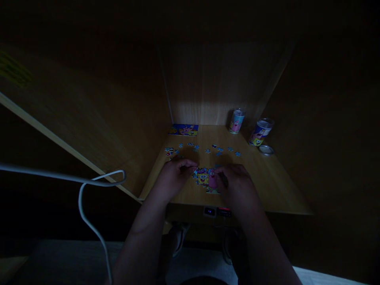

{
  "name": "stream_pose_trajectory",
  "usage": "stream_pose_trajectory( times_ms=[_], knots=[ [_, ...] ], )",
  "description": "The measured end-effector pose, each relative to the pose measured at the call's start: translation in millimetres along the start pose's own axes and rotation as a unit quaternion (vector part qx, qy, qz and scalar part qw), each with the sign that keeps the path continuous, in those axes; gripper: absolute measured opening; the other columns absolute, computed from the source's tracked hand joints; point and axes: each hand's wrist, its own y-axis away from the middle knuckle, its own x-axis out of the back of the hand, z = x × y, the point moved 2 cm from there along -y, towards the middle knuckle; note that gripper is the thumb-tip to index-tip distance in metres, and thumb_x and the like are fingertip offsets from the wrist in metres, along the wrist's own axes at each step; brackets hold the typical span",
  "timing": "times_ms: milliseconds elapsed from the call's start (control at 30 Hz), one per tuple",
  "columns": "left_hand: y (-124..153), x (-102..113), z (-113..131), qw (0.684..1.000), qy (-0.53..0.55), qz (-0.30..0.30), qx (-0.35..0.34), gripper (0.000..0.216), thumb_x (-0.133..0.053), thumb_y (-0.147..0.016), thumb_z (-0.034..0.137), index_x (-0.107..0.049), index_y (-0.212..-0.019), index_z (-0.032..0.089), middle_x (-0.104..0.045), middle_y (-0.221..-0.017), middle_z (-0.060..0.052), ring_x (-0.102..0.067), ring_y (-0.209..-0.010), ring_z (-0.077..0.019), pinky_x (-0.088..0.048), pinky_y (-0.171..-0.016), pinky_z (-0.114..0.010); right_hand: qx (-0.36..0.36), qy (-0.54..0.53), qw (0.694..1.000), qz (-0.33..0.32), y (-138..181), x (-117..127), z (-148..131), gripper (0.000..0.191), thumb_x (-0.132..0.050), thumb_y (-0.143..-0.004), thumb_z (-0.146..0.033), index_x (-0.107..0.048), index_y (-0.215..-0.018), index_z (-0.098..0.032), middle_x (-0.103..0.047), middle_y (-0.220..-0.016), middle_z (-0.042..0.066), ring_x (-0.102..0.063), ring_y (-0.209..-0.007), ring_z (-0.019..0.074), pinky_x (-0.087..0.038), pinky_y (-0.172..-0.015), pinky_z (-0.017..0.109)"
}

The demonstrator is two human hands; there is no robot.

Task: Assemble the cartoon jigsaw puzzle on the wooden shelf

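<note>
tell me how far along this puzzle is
Done: a small joined patch lies on the desk. In hand: the left hand and right hand are at its two sides. Left: the loose pieces lie scattered beyond it, unjoined.

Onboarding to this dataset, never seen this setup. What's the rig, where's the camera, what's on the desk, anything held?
No machine here: one camera worn on a person's head looks down at their own two bare hands. The left hand and right hand touch either side of a partly joined colourful cartoon jigsaw on a light wooden desk with side walls. Small loose blue jigsaw pieces lie further back, near a flat cartoon picture card, two round cartoon-printed tins and a round silver lid. A white cable hangs at the left. The picture is too dark to tell whether either hand grips a piece.
</note>
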Motion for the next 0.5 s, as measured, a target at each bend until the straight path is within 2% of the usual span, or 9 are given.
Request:
stream_pose_trajectory(
  times_ms=[167, 500],
  knots=[
    [0.6, 0.3, 4.0, 1.0, -0.008, -0.001, -0.004, 0.015, -0.07, -0.1, 0.023, -0.084, -0.099, 0.027, -0.088, -0.099, -0.001, -0.082, -0.093, -0.022, -0.065, -0.089, -0.035, 0.002, 0.009, 1.0, 0.001, -0.7, -0.1, 0.1, 0.011, -0.065, -0.108, -0.027, -0.075, -0.103, -0.027, -0.081, -0.105, 0.008, -0.068, -0.105, 0.032, -0.051, -0.096, 0.047],
    [-0.2, 0.2, 4.5, 0.995, -0.098, 0.008, -0.026, 0.014, -0.074, -0.1, 0.021, -0.085, -0.102, 0.028, -0.087, -0.103, -0.002, -0.08, -0.099, -0.0245, -0.062, -0.093, -0.038, 0.0, 0.003, 1.0, -0.002, -0.4, -0.5, 0.3, 0.01, -0.065, -0.109, -0.028, -0.074, -0.104, -0.027, -0.08, -0.106, 0.007, -0.068, -0.107, 0.0326, -0.052, -0.098, 0.049]
  ],
)
